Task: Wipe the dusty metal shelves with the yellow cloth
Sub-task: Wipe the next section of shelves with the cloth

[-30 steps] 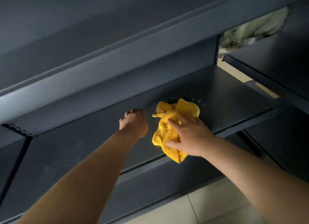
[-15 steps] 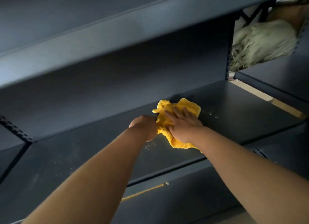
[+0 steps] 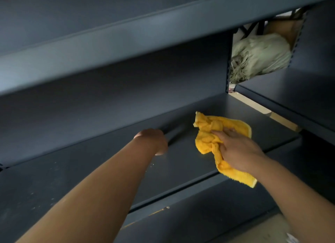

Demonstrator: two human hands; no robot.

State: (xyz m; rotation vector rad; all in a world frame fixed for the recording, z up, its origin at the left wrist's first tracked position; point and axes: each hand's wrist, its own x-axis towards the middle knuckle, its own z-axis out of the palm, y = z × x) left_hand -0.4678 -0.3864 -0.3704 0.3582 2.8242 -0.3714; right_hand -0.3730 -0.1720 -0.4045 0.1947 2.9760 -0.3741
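Head view: a crumpled yellow terry cloth point(image 3: 208, 134) lies on the dark grey metal shelf point(image 3: 181, 168) at the middle level, right of centre, one corner hanging over the shelf's front lip. The right hand point(image 3: 237, 150) lies on top of the cloth, its fingers point(image 3: 223, 132) stretched fairly straight and pressing the cloth flat to the metal rather than curling round it. The left hand point(image 3: 152, 141) reaches to the back of the same shelf, just left of the cloth and apart from it. Only its back shows, so I cannot tell whether its fingers are curled or holding anything.

The metal around and just in front of the cloth looks even and dark, which suggests that patch has been wiped. Farther left, pale dust specks point(image 3: 45, 193) dot the same shelf, so that stretch seems to be left. Nothing shows whether the upper metal shelf point(image 3: 126, 48), the lower metal shelf point(image 3: 199, 215) or the neighbouring metal shelf point(image 3: 290, 97) on the right has been cleaned. My reading is that the job is under way, with most of it ahead.
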